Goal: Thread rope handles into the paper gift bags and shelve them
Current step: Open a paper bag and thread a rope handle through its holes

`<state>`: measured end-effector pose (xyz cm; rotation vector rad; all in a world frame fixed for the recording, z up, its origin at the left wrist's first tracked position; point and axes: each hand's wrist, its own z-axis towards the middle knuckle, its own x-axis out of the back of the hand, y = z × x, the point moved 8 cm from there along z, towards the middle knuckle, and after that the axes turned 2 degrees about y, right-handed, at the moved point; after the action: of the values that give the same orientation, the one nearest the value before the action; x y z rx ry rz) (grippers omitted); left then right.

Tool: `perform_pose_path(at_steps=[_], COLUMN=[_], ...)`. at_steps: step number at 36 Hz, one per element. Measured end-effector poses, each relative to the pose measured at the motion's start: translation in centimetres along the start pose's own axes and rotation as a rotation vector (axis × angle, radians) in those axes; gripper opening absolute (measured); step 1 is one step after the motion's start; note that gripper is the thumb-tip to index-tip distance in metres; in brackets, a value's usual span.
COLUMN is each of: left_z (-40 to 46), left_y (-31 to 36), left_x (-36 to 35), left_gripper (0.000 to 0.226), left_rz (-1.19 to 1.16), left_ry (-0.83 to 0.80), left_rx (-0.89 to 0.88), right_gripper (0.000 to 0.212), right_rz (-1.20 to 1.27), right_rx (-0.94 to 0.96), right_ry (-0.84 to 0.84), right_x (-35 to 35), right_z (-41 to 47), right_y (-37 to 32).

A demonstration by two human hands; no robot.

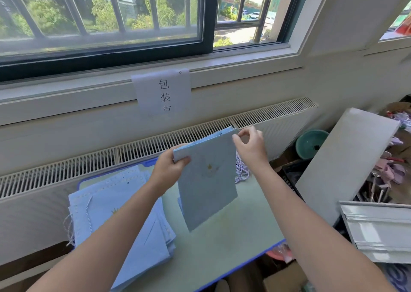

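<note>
A flat light-blue paper gift bag (pixel 208 185) with a small crown print hangs in the air above the table, its open top tilted up to the right. My left hand (pixel 171 166) grips the top left corner of the bag. My right hand (pixel 250 146) pinches the top right corner near the opening. A bundle of white-and-blue twisted rope handles (pixel 241 171) lies on the table behind the bag, partly hidden. A pile of flat blue bags (pixel 124 220) lies at the left, some with ropes threaded.
The small green table (pixel 233 231) with a blue edge stands against a white radiator (pixel 89 169) under the window. A white board (pixel 347 165) leans at the right over cluttered boxes. A teal bowl (pixel 310 143) sits behind it. A paper sign (pixel 163 92) hangs from the sill.
</note>
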<state>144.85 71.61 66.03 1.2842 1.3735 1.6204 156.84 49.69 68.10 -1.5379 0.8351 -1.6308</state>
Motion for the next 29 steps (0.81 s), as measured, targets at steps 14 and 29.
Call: perform_pose_path(at_steps=[14,29], left_z=[0.4,1.2], left_y=[-9.1,-18.3], left_x=[-3.4,-12.2], left_gripper=[0.058,0.058], left_rz=[0.474,1.033], left_ry=[0.298,-0.081], left_rx=[0.227,0.058], right_gripper=[0.018,0.045], right_rz=[0.054,-0.467], right_rx=[-0.156,0.405], right_ry=[-0.186,-0.237], right_x=[-7.6,-15.7], right_z=[0.9,-2.0], right_y=[11.2,14.7])
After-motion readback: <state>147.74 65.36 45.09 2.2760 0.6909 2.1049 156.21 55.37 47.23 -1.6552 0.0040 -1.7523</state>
